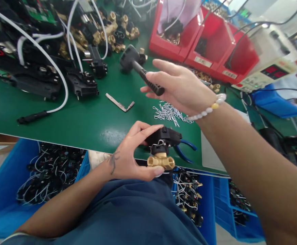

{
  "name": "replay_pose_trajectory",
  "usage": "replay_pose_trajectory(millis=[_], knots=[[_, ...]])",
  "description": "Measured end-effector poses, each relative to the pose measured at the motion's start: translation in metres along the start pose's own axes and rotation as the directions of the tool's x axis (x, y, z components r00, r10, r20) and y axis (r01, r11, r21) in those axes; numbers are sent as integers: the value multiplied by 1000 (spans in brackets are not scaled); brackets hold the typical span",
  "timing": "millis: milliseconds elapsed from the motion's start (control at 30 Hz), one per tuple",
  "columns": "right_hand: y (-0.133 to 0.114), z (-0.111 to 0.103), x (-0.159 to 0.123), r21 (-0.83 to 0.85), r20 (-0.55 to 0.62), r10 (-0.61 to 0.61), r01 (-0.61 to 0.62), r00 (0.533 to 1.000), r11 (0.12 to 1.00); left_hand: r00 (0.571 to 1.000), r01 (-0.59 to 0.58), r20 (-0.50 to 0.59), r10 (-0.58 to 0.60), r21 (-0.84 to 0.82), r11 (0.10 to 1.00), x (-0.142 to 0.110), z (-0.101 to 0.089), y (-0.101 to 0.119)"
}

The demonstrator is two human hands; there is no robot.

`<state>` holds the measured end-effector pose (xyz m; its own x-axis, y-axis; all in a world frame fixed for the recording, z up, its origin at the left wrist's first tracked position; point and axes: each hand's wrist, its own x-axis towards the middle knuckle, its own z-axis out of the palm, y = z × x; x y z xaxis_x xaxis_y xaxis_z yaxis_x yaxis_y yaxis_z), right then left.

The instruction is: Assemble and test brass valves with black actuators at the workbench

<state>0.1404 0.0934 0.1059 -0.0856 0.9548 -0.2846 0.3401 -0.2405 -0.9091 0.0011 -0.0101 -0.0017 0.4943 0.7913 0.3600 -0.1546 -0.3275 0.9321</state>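
My left hand point(128, 153) grips a brass valve with a black plastic housing point(163, 136), thumb at the brass body point(161, 162) and fingers over the black top. A bent wire clip point(158, 144) sits across the black collar above the brass. Over the bench, my right hand point(171, 80) loosely holds a black mallet point(148, 76). Its thumb lies against the ribbed handle, other fingers show behind it, and the index finger is stretched out. The mallet head points to the far left. Blue-handled pliers point(185, 149) lie partly hidden behind the valve.
Loose wire clips point(170, 113) and a flat bent metal piece point(120, 103) lie on the green bench point(87, 132). Red bins point(174, 49) stand at the back. Cabled black units point(79, 83) crowd the left. Blue crates point(0, 190) of parts stand below the front edge.
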Motion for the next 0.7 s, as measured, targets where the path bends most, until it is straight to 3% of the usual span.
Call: replay_pose_trajectory(millis=[133,267,367,433,533,700], knots=[[12,-10,-11,-314,60,-100,114,993,943,1000,-1,22,3,-113,994,-2,-3,-6],[30,-21,-22,-402,112,-176,207,978,892,999,-23,38,31,-189,982,-2,-4,-11],[27,-27,-45,-499,28,-272,249,962,830,999,-45,9,48,-188,981,-1,-4,-11],[20,-28,-71,-589,-44,-378,281,925,757,998,-57,-16,56,-147,987,-1,-3,-9],[15,-25,-115,-706,-35,-502,334,864,625,995,-78,-64,76,-23,997,-2,0,-5],[30,-6,-155,-804,-1,-541,321,841,501,972,-81,-190,136,271,959,-3,8,12]])
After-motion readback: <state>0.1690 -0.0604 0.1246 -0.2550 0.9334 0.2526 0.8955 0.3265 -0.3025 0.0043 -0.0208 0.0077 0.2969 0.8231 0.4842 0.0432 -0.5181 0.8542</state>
